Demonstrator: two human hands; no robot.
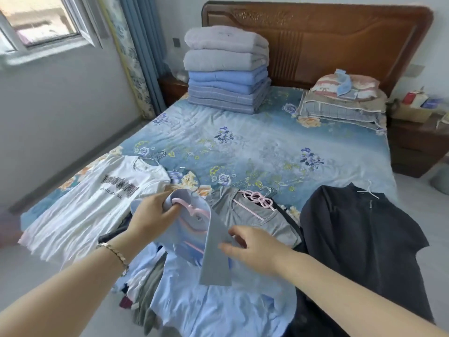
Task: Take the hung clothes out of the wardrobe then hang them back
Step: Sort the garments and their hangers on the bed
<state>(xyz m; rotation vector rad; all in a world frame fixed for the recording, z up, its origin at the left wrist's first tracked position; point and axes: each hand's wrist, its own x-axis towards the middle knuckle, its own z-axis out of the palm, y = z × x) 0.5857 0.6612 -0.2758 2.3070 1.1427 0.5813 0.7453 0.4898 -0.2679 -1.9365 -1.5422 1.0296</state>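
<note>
My left grip [155, 210] holds the pink hanger [194, 211] by its neck, inside the blue shirt [218, 307] collar. Shirt's long axis runs from hanger toward me, on the bed [243, 147]. My right grip [247, 246], just right of hanger, is at the grey flap [216, 261]; too blurred to tell whether it pinches.

The white short-sleeved T-shirt [92, 198], lying on the left of the floral blue bed [255, 142], carries the only print that can be partly read. Across its chest runs a band of heavy dark block lettering [119, 185], too blurred and creased to make out. Under it sits a smaller line of thin lowercase letters [114, 192]; its end looks like "outbreak", and its start is unclear. A faint mark on the top grey folded quilt [226, 37] is illegible, as are the small boxes [418, 99] on the nightstand.
</note>
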